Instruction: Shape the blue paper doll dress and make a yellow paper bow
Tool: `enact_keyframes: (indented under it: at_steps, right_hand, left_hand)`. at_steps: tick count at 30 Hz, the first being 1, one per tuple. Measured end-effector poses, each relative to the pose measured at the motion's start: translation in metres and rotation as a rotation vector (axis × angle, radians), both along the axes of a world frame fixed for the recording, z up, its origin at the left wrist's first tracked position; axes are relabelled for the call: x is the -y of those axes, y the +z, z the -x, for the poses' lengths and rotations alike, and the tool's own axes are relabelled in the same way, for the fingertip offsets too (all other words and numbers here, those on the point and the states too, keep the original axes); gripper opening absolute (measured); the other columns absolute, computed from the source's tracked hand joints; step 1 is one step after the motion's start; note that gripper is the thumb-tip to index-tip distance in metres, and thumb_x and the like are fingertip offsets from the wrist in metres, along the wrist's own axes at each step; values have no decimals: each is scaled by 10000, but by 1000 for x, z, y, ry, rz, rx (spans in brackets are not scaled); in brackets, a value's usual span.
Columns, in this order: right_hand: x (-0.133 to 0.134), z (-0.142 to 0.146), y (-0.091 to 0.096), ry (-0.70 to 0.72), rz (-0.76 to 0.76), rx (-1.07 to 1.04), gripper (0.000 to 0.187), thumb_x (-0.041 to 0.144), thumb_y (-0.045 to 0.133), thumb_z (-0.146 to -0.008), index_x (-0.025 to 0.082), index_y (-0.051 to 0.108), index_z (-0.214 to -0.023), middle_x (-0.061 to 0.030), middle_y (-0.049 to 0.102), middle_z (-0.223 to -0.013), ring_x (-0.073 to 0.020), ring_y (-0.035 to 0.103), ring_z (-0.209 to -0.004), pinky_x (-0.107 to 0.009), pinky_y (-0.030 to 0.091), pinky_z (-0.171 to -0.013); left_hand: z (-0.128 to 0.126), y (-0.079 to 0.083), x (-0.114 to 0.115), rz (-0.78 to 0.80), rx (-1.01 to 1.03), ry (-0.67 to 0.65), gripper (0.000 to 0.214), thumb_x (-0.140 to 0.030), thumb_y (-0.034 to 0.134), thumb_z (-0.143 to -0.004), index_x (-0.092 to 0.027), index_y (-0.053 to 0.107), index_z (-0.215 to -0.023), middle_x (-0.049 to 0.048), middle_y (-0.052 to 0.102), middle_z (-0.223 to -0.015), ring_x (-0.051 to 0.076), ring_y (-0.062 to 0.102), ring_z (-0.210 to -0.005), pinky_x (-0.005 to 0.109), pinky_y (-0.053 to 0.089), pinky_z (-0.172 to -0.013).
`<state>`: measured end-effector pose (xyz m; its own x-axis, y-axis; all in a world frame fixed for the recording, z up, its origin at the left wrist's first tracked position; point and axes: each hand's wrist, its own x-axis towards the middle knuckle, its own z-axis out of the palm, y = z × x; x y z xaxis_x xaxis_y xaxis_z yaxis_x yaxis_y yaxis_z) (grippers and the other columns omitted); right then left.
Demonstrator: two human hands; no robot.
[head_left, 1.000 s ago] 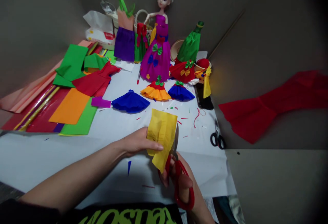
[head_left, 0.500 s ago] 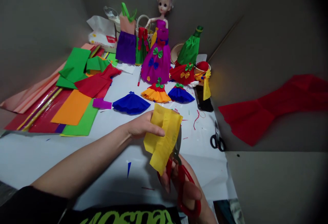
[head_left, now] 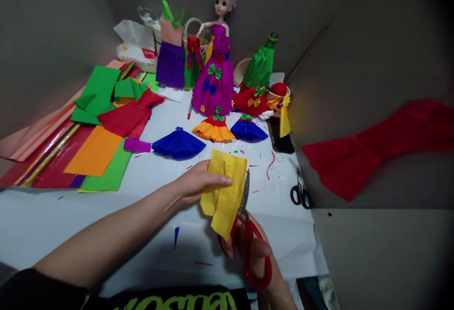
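My left hand [head_left: 204, 180] pinches a folded piece of yellow crepe paper [head_left: 224, 206], thumb on top and fingers behind it. My right hand [head_left: 253, 248] is wrapped round the red handles of a pair of scissors [head_left: 260, 277], with fingers through the loops. One scissor blade shows at the paper's right edge; the other is hidden behind the paper. Beyond my hands lie a blue paper skirt [head_left: 179, 143], an orange ruffled skirt [head_left: 213, 132] with a green bow and a second blue skirt [head_left: 249, 131].
A doll [head_left: 214, 81] in a purple dress stands at the back, beside a green-wrapped bottle [head_left: 260, 66]. Coloured paper sheets [head_left: 92, 150] are piled at the left. Black-handled scissors [head_left: 301, 196] and a phone [head_left: 281, 140] lie at the right. Paper scraps dot the white table [head_left: 142, 234].
The yellow paper and scissors have shifted slightly, and the blade now stands a little apart from the paper's right edge. Both hands keep their holds. The view has moved slightly.
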<state>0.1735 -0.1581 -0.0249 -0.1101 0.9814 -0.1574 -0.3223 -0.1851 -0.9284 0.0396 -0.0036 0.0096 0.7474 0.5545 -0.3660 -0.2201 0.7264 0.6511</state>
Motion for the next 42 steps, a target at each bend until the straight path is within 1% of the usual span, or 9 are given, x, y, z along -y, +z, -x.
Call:
enact_keyframes:
  at_steps: [3,6,10,15,19,22,28,36,42]
  right_hand:
    - [-1,1,-3,-14,-21,-27,852,958,405,-644,189,523,-989,22,511,-622,-117,420,-493,-265,334,-487]
    - [-3,2,-3,-6,-18,-31,844,950,401,-653,190,525,-999,16,516,-631,-124,434,-514,-268,337,-504]
    - [-3,1,-3,-21,-6,-22,848,943,397,-660,188,523,-1025,11,524,-635,-133,454,-531,-269,354,-511]
    - [-4,3,-6,-51,-19,-31,823,935,391,-687,194,520,-1022,21,513,-626,-127,439,-512,-269,353,-504]
    - [-8,5,3,-36,-39,28,840,926,323,-732,181,538,-1054,17,488,-606,-140,426,-523,-282,340,-508]
    - [-10,6,10,-16,-42,58,837,926,299,-741,185,538,-1049,15,481,-601,-149,419,-524,-291,328,-504]
    - [-10,5,11,-45,-58,148,771,901,242,-785,201,547,-895,2,491,-590,-164,451,-545,-318,341,-551]
    - [-12,3,21,-56,-61,173,810,915,256,-765,188,574,-928,-14,528,-617,-180,480,-568,-343,372,-586]
    - [-7,7,9,-109,-39,94,744,881,300,-802,188,554,-902,17,477,-538,-142,429,-479,-293,322,-491]
  left_hand:
    - [1,-2,0,26,14,-16,360,-166,858,-626,-85,736,-954,115,756,-874,212,707,-738,336,576,-726]
    - [1,-5,0,56,18,-29,342,-155,846,-646,-79,739,-962,127,763,-884,222,715,-750,350,579,-740]
    - [0,-9,0,102,15,-3,321,-135,832,-666,-82,740,-969,138,771,-899,228,725,-750,356,575,-754]
    - [-3,-12,1,138,12,9,287,-129,820,-689,-78,743,-961,149,774,-896,242,735,-774,357,582,-760]
    - [-3,-13,2,127,22,-14,240,-132,812,-704,-73,747,-928,138,774,-867,235,734,-758,342,590,-724]
    - [-3,-13,2,111,19,-11,258,-137,819,-698,-74,747,-938,134,774,-872,233,731,-754,346,590,-730]
    - [-2,-16,1,104,4,-1,306,-119,819,-690,-75,745,-984,139,774,-886,228,731,-767,349,581,-775]
    - [-3,-17,1,105,-18,-3,297,-123,827,-685,-74,743,-966,142,774,-900,226,732,-776,347,581,-786]
    - [-3,-20,1,86,-6,-20,324,-119,823,-694,-71,741,-1004,155,775,-919,223,732,-800,341,581,-800]
